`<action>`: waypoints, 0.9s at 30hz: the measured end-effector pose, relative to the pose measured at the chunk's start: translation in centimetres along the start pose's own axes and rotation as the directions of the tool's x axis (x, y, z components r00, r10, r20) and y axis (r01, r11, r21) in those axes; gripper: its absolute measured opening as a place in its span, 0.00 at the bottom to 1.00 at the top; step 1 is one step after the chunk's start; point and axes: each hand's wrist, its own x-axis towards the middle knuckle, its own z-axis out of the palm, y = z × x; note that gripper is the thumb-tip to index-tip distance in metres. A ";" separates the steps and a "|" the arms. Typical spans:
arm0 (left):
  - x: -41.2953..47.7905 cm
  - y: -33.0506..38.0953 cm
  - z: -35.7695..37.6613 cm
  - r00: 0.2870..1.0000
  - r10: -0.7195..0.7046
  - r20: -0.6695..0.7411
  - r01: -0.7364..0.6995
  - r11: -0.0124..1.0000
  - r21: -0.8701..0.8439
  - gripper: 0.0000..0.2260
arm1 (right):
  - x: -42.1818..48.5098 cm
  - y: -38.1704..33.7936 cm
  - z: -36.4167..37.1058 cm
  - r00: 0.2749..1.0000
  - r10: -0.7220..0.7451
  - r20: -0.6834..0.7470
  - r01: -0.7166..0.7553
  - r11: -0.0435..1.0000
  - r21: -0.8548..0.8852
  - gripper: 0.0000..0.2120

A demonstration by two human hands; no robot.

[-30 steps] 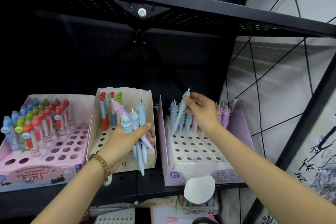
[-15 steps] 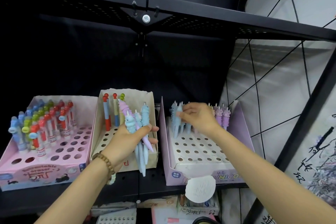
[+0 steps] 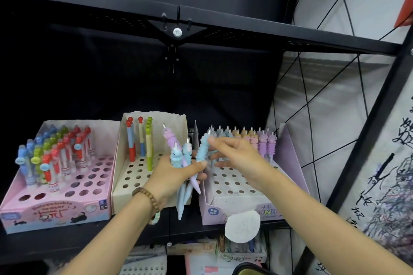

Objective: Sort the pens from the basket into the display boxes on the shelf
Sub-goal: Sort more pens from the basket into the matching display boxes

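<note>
A bundle of unicorn pens is being gripped in the left hand, just left of the purple display box. The light-blue pen is being held tilted, cap up and to the right, towards the nearer right hand. The cap is being touched by that hand's thumb; a closed pinch cannot be confirmed.

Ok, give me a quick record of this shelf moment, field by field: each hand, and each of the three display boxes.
Left hand: grips a bunch of unicorn pens, blue and purple
Right hand: fingertips at a light-blue pen in that bunch; pinch unclear
Purple box: row of pens along the back, open holes in front
Beige box: three pens, back left
Pink box: many pens, mostly left side
</note>
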 end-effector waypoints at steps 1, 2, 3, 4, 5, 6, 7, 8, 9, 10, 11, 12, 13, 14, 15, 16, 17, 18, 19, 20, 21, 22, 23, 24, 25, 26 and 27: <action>0.0 0.1 0.5 1.000 0.009 0.029 -0.010 1.000 0.008 0.06 | -0.3 -0.1 0.0 1.000 0.008 0.018 -0.009 0.999 0.049 0.09; -0.1 0.3 0.9 0.998 0.017 0.054 -0.017 1.000 0.006 0.05 | -0.4 -0.2 -0.2 1.000 0.010 0.021 -0.012 0.993 0.118 0.08; -0.1 0.4 1.2 0.997 0.022 0.070 -0.022 1.000 -0.005 0.05 | -0.5 -0.2 -0.4 1.000 0.010 0.023 -0.014 0.984 0.179 0.09; -0.1 0.5 1.5 0.996 0.025 0.081 -0.024 1.000 -0.018 0.06 | -0.5 -0.2 -0.8 1.000 0.006 0.024 -0.011 0.977 0.214 0.09; -0.1 0.6 1.7 0.996 0.028 0.088 -0.026 0.999 -0.025 0.06 | -0.6 -0.2 -1.1 1.000 0.002 0.023 -0.007 0.975 0.222 0.10; 0.0 0.7 1.9 0.995 0.031 0.091 -0.030 0.999 -0.018 0.06 | -0.5 -0.2 -1.4 1.000 -0.009 0.015 0.005 0.974 0.226 0.10; 0.1 0.8 1.9 0.995 0.033 0.089 -0.033 0.999 -0.008 0.06 | -0.4 -0.3 -1.8 1.000 -0.024 -0.012 0.026 0.969 0.245 0.10; 0.2 0.8 1.9 0.996 0.033 0.082 -0.033 0.999 -0.003 0.08 | -0.3 -0.3 -2.2 0.997 -0.040 -0.067 0.058 0.957 0.285 0.09; 0.3 0.7 1.8 0.997 0.028 0.067 -0.028 1.000 -0.006 0.11 | -0.3 -0.5 -2.7 0.988 -0.051 -0.147 0.097 0.941 0.324 0.08; 0.4 0.7 1.5 0.998 0.022 0.051 -0.021 1.000 -0.018 0.13 | -0.1 -0.6 -3.3 0.968 -0.062 -0.244 0.143 0.932 0.334 0.08; 0.5 0.6 1.2 0.999 0.018 0.038 -0.017 0.999 -0.029 0.13 | 0.0 -0.7 -3.9 0.939 -0.075 -0.336 0.184 0.935 0.304 0.07; 0.5 0.5 0.9 0.999 0.017 0.027 -0.016 0.999 -0.041 0.12 | 0.2 -0.7 -4.5 0.909 -0.102 -0.405 0.214 0.946 0.243 0.05; 0.5 0.4 0.7 1.000 0.016 0.013 -0.015 0.998 -0.059 0.11 | 0.5 -0.5 -4.9 0.886 -0.131 -0.445 0.229 0.958 0.175 0.03; 0.6 0.2 0.4 1.000 0.011 -0.004 -0.012 0.997 -0.080 0.10 | 0.8 -0.3 -5.2 0.871 -0.155 -0.465 0.234 0.965 0.117 0.03; 0.6 0.1 0.3 1.000 0.006 -0.020 -0.008 0.995 -0.099 0.10 | 1.1 0.0 -5.2 0.867 -0.171 -0.469 0.232 0.970 0.077 0.03; 0.6 0.0 0.1 0.999 0.001 -0.034 -0.005 0.994 -0.108 0.10 | 1.4 0.2 -5.2 0.868 -0.185 -0.461 0.228 0.973 0.039 0.04; 0.5 -0.1 0.1 0.999 -0.002 -0.044 -0.002 0.994 -0.107 0.09 | 1.8 0.6 -5.0 0.870 -0.200 -0.450 0.227 0.974 0.005 0.06; 0.5 -0.1 0.0 0.999 -0.002 -0.052 -0.003 0.996 -0.094 0.09 | 2.1 0.9 -4.9 0.874 -0.211 -0.437 0.225 0.974 -0.021 0.08; 0.5 0.0 0.0 0.998 0.000 -0.056 -0.004 0.997 -0.074 0.08 | 2.4 1.1 -4.8 0.878 -0.214 -0.428 0.221 0.975 -0.035 0.10; 0.6 0.0 -0.2 0.998 0.004 -0.057 -0.007 0.998 -0.062 0.07 | 2.7 1.3 -4.8 0.880 -0.213 -0.423 0.216 0.975 -0.043 0.11; 0.6 0.0 -0.3 0.998 0.004 -0.055 -0.008 0.998 -0.063 0.07 | 2.9 1.4 -4.9 0.880 -0.215 -0.423 0.215 0.975 -0.050 0.12; 0.7 0.0 -0.4 0.999 0.003 -0.053 -0.006 0.998 -0.070 0.08 | 3.2 1.5 -5.0 0.878 -0.224 -0.422 0.216 0.974 -0.069 0.12; 0.7 0.0 -0.5 0.999 0.001 -0.050 -0.005 0.997 -0.078 0.09 | 3.4 1.5 -5.0 0.878 -0.236 -0.416 0.215 0.972 -0.098 0.12; 0.7 0.0 -0.6 0.999 0.001 -0.049 -0.005 0.996 -0.088 0.09 | 3.6 1.5 -5.1 0.882 -0.242 -0.405 0.209 0.970 -0.124 0.12; 0.7 0.0 -0.6 0.999 0.000 -0.047 -0.005 0.995 -0.102 0.09 | 3.9 1.6 -5.2 0.892 -0.232 -0.387 0.195 0.972 -0.134 0.11; 0.7 -0.1 -0.7 0.999 -0.003 -0.045 -0.003 0.993 -0.119 0.08 | 4.1 1.7 -5.2 0.910 -0.205 -0.361 0.170 0.977 -0.126 0.10; 0.7 -0.2 -0.7 0.999 -0.006 -0.043 0.000 0.991 -0.132 0.08 | 4.3 1.8 -5.0 0.930 -0.171 -0.326 0.139 0.983 -0.118 0.10</action>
